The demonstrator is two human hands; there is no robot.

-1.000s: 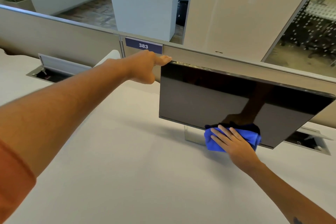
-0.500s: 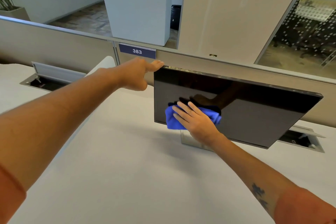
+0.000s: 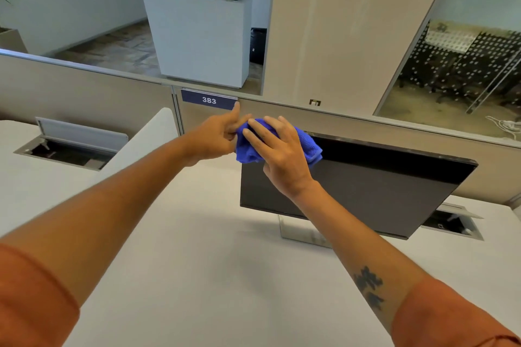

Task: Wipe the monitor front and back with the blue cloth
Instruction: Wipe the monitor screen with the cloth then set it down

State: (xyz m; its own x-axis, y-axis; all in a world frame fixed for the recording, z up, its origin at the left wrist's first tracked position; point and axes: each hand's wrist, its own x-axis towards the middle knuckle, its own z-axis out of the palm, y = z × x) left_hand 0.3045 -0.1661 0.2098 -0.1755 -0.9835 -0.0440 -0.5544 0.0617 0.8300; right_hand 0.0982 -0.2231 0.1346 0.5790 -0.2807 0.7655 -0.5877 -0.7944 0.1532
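The monitor (image 3: pixel 380 191) stands on the white desk (image 3: pixel 183 262), its dark screen facing me and tilted back. A bunched blue cloth (image 3: pixel 246 149) covers the monitor's top left corner. My right hand (image 3: pixel 282 155) lies over the cloth with fingers spread and presses it on that corner. My left hand (image 3: pixel 214 135) is just left of the cloth, one digit raised, the other fingers curled against the cloth's edge. The corner is hidden, so I cannot tell whether the left hand holds it.
The monitor's silver stand (image 3: pixel 304 231) sits under the screen. A beige partition (image 3: pixel 84 93) with a "383" label (image 3: pixel 209 100) runs behind the desk. Open cable hatches lie at the left (image 3: pixel 64 149) and behind the monitor at the right (image 3: pixel 451 222).
My right hand has slid the cloth from the screen's lower middle leftward, then up to the top left corner. The left hand's raised digit has lifted off the monitor's top edge.
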